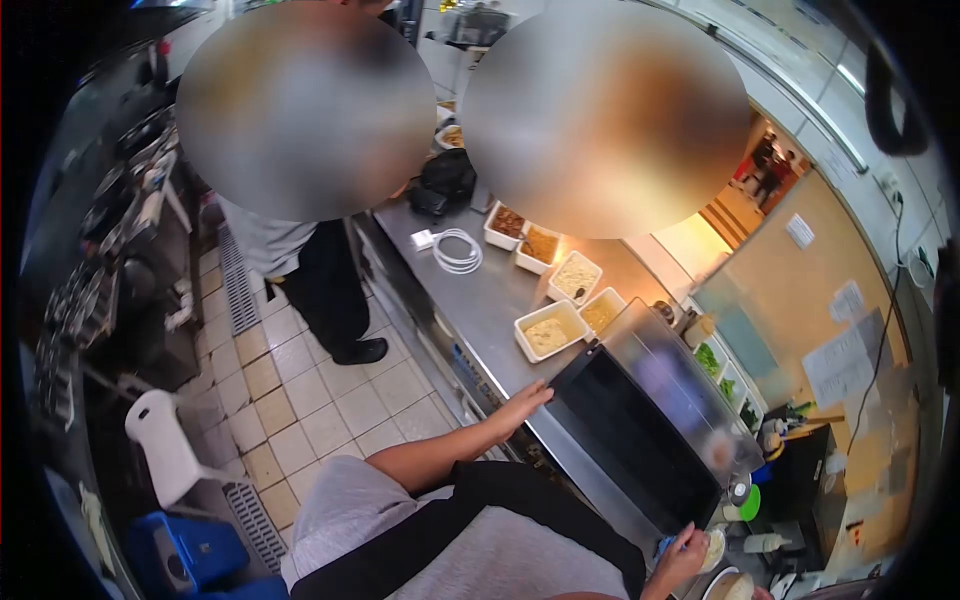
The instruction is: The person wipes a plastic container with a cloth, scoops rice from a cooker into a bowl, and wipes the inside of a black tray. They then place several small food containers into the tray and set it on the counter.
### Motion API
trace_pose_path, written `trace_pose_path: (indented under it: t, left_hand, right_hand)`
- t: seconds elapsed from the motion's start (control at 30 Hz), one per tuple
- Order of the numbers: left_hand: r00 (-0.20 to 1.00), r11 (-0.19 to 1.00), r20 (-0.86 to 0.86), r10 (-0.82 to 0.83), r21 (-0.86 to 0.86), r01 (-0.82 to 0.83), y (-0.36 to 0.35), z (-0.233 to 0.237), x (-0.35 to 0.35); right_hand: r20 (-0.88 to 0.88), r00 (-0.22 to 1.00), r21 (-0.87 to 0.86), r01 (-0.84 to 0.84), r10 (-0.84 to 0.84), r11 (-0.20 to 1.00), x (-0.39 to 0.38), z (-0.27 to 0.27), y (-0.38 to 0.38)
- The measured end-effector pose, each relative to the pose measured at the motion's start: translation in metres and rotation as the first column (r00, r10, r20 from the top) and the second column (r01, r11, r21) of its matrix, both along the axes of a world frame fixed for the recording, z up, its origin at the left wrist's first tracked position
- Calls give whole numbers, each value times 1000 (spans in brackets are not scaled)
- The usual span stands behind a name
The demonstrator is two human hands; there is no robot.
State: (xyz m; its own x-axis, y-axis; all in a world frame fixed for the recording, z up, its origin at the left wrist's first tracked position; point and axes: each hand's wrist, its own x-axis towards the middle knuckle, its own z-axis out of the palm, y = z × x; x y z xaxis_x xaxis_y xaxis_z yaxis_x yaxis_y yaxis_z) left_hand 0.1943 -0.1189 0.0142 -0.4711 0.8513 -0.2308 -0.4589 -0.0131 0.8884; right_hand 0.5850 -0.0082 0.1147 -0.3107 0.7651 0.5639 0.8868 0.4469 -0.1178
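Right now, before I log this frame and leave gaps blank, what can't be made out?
Head view:
1. What the right hand holds: too small, close to the bottom edge.
2. What lies under the dark lid: hidden by its dark, glaring surface; the left hand touches its corner.
3. Writing on the wall papers: too small.
4. The co-worker above the waist: blurred out.

Room, as I log it from my screen.
- Floor: beige square tiles (300, 400), left of the left hand (525, 398), with a drain grate (238, 285) farther left.
- Stainless-steel counter (480, 300): runs ahead of that hand.
- White plastic stool (165, 445) and blue crate (185, 550): lower left, well apart from it.
- Tan wall panel (800, 290), papers (840, 365) stuck on: to its right.
- Strip light (850, 75): high, far right.
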Motion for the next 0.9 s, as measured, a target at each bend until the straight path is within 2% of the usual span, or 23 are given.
trace_pose_path:
  t: [0.03, 0.07, 0.1, 0.17, 0.23, 0.3, 0.37, 0.4, 0.43, 0.5, 0.53, 0.6, 0.67, 0.73, 0.77, 0.87, 0.9]
  left_hand:
    - [1000, 1000, 6, -5, -17, 6, -15, -17, 9]
    - [1000, 999, -26, -12, -41, 11, -35, -21, 13]
    - [999, 998, -47, -5, -66, 2, -57, -27, 23]
    - [974, 976, -178, 138, -143, -164, -102, -31, 40]
    - [921, 910, -195, 337, -183, -372, -149, -42, 61]
    - [814, 787, -175, 554, -207, -581, -211, -49, 87]
    - [652, 614, -115, 749, -248, -749, -271, -48, 132]
    - [556, 513, -92, 826, -286, -809, -300, -45, 158]
    - [460, 414, -79, 884, -323, -851, -323, -42, 185]
    - [286, 248, -59, 956, -356, -901, -365, -42, 242]
    - [209, 176, -54, 976, -363, -915, -381, -42, 270]
    - [35, 13, -50, 998, -386, -922, -406, -48, 324]
    - [-123, -124, -29, 992, -404, -906, -427, -63, 370]
    - [-256, -210, 69, 964, -392, -896, -438, -71, 407]
    - [-311, -245, 117, 943, -387, -889, -444, -72, 424]
    - [-344, -269, 143, 928, -384, -884, -471, -59, 462]
    - [-355, -296, 105, 929, -364, -883, -488, -59, 473]
  right_hand:
    - [-43, 986, 57, -160, 162, 986, -25, 9, -3]
    - [-122, 919, 14, -377, 376, 926, -54, 16, -5]
    - [-201, 794, -18, -588, 573, 809, -82, 20, -7]
    - [-307, 673, -282, -739, 672, 612, -128, -3, -8]
    - [-380, 407, -239, -911, 831, 337, -185, -5, -41]
    - [-332, 358, -559, -820, 873, 124, -216, 8, -85]
    - [-195, 15, -568, -817, 981, -100, -234, 0, -118]
    - [-137, -159, -568, -796, 978, -209, -240, -6, -137]
    - [-74, -272, -605, -753, 959, -260, -241, -12, -153]
    - [55, -462, -649, -690, 885, -320, -239, -25, -186]
    - [63, -526, -674, -649, 848, -353, -234, -31, -208]
    - [-3, -671, -813, -430, 742, -393, -232, -53, -248]
    - [-82, -759, -898, -225, 647, -377, -229, -74, -290]
    - [-101, -817, -911, -153, 568, -382, -224, -87, -333]
    - [-113, -838, -917, -120, 535, -381, -220, -90, -354]
    - [-52, -911, -878, -154, 409, -454, -208, -98, -419]
    - [-46, -927, -874, -143, 371, -465, -200, -96, -444]
